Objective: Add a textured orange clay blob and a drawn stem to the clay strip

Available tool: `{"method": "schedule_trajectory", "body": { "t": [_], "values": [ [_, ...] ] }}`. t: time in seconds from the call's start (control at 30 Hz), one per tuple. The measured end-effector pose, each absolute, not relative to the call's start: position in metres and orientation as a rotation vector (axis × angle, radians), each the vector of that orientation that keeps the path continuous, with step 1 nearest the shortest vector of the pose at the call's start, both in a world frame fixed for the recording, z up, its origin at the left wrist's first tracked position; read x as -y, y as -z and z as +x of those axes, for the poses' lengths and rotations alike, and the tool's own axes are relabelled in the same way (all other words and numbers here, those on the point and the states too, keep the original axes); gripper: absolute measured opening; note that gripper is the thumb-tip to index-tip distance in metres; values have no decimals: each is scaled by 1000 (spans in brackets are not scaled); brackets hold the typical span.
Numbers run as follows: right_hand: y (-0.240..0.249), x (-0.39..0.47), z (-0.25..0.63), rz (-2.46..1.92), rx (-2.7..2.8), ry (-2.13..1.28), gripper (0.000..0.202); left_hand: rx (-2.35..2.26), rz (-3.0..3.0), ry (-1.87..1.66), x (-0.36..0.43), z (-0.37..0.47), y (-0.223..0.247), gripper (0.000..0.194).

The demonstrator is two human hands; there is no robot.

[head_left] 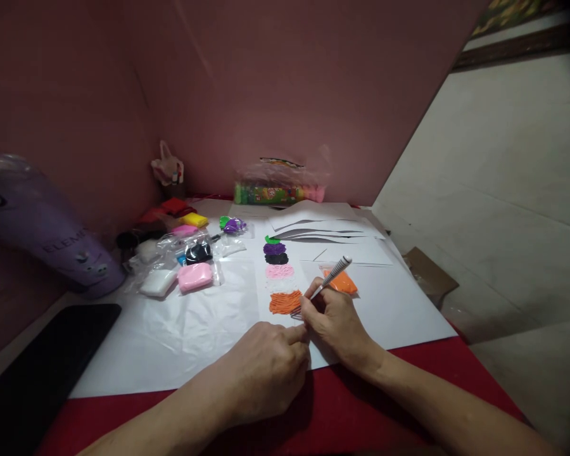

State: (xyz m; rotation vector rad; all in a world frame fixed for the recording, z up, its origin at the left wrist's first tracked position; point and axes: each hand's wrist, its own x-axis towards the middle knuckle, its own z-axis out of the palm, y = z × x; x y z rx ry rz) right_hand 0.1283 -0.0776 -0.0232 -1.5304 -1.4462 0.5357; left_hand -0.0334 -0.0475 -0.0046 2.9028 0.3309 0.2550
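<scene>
My right hand (pixel 335 320) grips a fork (pixel 335 273) with a ridged, silvery handle. Its thin tines rest by the lower right edge of a ridged orange clay patch (pixel 285 303) on white paper. My left hand (pixel 270 361) is closed over the paper's near edge, its fingertips close to the right hand; what they hold, if anything, is hidden. Above the orange patch, white, pink (pixel 279 271), black (pixel 276 259), purple (pixel 274 249) and green clay (pixel 272 239) form a column. Behind my right hand lies a packet of orange clay (pixel 344 282).
At left are several clay packets, including pink (pixel 194 277) and white (pixel 158 283), a purple tumbler (pixel 52 234) and a black phone-like slab (pixel 83 335). Loose paper sheets (pixel 318 218) and a plastic-wrapped pack (pixel 280 192) lie toward the wall. Red cloth (pixel 361 411) covers the near edge.
</scene>
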Motion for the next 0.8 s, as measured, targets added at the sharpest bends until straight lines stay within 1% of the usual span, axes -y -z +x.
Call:
{"method": "schedule_trajectory", "body": {
  "t": [0.2, 0.37, 0.5, 0.8],
  "values": [
    [22, 78, 128, -1485, 1461, -589, 15, -324, 2896, -261, 48, -32, 5, 18],
    [22, 77, 131, -1565, 1464, -481, 18, -320, 2900, -258, 48, -33, 6, 18],
    [22, 77, 134, -1600, 1425, -427, 15, -316, 2906, -238, 48, -33, 4, 18],
    [23, 77, 133, -1478, 1407, -616, 14, -307, 2910, -251, 48, -32, 1, 19]
  ]
}}
